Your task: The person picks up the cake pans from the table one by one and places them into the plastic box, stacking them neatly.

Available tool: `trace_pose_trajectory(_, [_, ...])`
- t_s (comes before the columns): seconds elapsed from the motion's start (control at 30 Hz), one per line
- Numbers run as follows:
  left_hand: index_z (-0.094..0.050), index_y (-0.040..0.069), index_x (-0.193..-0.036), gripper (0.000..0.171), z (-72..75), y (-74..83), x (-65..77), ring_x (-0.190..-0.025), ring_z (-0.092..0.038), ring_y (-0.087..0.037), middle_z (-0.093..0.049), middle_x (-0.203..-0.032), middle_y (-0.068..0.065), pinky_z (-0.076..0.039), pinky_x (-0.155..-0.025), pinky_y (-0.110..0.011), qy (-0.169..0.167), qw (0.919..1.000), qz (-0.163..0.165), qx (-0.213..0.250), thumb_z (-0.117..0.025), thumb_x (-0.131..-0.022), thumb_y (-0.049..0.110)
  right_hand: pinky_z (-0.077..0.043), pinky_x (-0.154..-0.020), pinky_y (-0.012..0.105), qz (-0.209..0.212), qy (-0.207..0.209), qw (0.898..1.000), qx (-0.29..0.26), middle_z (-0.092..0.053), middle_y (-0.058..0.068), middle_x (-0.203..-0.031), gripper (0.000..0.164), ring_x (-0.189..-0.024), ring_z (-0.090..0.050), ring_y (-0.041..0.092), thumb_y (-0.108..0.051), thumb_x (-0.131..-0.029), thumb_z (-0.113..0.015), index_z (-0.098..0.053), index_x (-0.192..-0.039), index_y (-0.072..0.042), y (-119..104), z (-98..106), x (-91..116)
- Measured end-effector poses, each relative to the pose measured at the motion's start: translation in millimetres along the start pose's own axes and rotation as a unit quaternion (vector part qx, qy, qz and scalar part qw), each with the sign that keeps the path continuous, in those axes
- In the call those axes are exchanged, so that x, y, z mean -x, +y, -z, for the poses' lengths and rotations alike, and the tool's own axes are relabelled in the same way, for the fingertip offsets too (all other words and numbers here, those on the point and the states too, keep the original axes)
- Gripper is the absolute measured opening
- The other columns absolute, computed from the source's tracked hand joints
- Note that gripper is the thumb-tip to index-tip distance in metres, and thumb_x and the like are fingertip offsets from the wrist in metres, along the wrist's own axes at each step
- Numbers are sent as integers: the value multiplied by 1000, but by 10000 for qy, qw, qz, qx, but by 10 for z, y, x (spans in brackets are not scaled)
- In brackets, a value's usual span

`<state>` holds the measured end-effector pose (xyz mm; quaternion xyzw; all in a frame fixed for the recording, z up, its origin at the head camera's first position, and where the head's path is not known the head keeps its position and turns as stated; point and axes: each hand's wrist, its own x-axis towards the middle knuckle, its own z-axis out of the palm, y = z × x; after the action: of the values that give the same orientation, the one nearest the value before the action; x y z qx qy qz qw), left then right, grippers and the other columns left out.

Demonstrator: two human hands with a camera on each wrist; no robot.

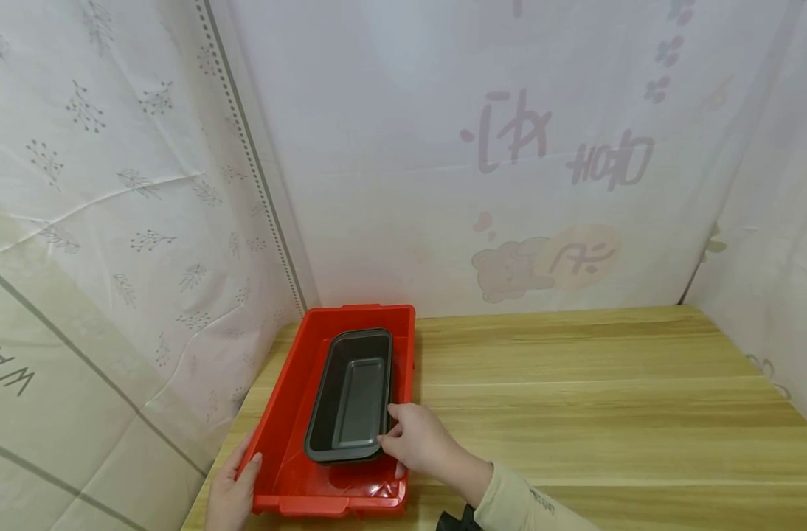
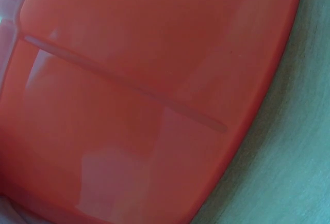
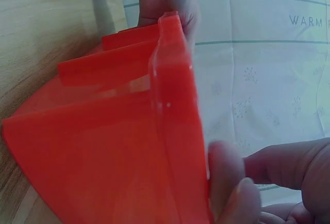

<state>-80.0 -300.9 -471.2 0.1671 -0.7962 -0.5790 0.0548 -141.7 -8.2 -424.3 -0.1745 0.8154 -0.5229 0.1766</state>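
A red plastic bin (image 1: 280, 409) stands on the left part of the wooden table. Inside it sits a dark grey loaf pan (image 1: 360, 402), long side running front to back. My left hand (image 1: 231, 490) grips the bin's wall near its front left corner, thumb over the rim. With my right hand (image 1: 422, 442) I pinch the pan's right rim near its front end. The left wrist view is filled by the bin's smooth outer side (image 2: 129, 131). In the right wrist view the right fingers (image 3: 227, 177) are curled beside the bin's rim, and the pan is hidden.
The wooden table (image 1: 576, 398) extends to the right of the bin. Printed cloth (image 1: 403, 184) hangs behind the table and along both sides, close to the bin's left and far end. A small black object (image 1: 458, 521) shows at the bottom edge by the right sleeve.
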Motion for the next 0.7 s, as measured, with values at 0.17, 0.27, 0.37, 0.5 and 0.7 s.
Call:
trace_pose_trajectory(0.17, [-25,0,-153,53,-2,7,-2,-87,-52,10,-31,-149,-30,-52,-75,-23,-18,10000,85,-3,-43,-105,15,-46,-40,27,0,-9,10000,97,-71,3,-85,59,-42,-57,18,-8,-89,-70,-45,-139,10,-22,5,44])
trace_pose_trajectory(0.27, [-24,1,-153,54,-11,12,-5,-87,-51,12,-30,-150,-29,-51,-76,-22,-41,9999,143,16,-43,-105,16,-45,-40,26,18,-19,10000,91,-71,3,-88,58,-43,-58,18,-8,-89,-70,-46,-139,9,-13,9,61])
trace_pose_trajectory(0.37, [-25,0,-153,53,-14,9,-7,-87,-50,13,-30,-149,-30,-51,-75,-21,-15,9999,100,-27,-43,-105,15,-44,-41,24,144,-3,9999,28,-72,3,-92,57,-45,-60,19,-8,-89,-69,-48,-139,8,3,17,80])
trace_pose_trajectory(0.5, [-27,-1,-152,53,-9,-4,-14,-86,-51,12,-34,-147,-27,-51,-74,-20,49,9999,63,-66,-45,-104,14,-46,-44,24,382,85,9991,-187,-71,5,-99,53,-51,-63,18,-10,-90,-69,-51,-138,3,32,38,114])
trace_pose_trajectory(0.7, [-27,-4,-151,54,11,-42,-19,-86,-52,12,-36,-144,-33,-52,-74,-24,1,9996,-202,-172,-45,-104,16,-53,-56,26,800,126,9946,-656,-70,13,-108,46,-60,-66,16,-12,-93,-66,-54,-136,0,102,141,210])
